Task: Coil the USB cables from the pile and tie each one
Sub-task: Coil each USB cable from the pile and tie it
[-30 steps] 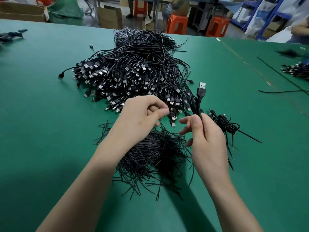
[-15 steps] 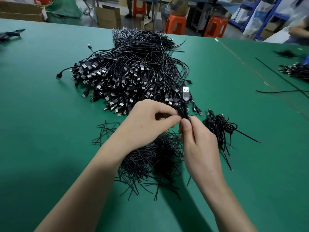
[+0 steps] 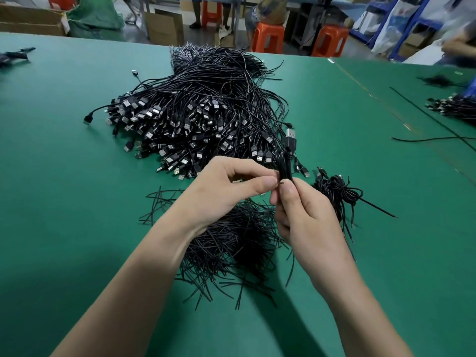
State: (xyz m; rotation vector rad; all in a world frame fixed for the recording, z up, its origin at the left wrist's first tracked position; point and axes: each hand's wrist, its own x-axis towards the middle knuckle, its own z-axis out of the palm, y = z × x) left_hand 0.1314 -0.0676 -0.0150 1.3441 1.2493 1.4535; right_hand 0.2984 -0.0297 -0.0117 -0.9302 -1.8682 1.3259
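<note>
A big pile of black USB cables (image 3: pixel 201 119) lies on the green table (image 3: pixel 64 202), plugs toward me. A heap of short black twist ties (image 3: pixel 231 243) sits under my hands. My right hand (image 3: pixel 304 217) grips a coiled USB cable (image 3: pixel 284 163) upright, its silver plug pointing up. My left hand (image 3: pixel 226 186) pinches a thin twist tie end right beside the coil, thumb and forefinger meeting my right thumb. Coiled and tied cables (image 3: pixel 337 191) lie just to the right.
Loose ties (image 3: pixel 159 204) are scattered left of the heap. A second cable bundle (image 3: pixel 456 106) and a long stray cable (image 3: pixel 432 139) lie at the far right. Orange stools (image 3: pixel 268 37) and cardboard boxes (image 3: pixel 164 27) stand beyond the table's far edge.
My left hand came over to the coil and now pinches a tie at it. My right hand shifted the coil left, then slightly back right.
</note>
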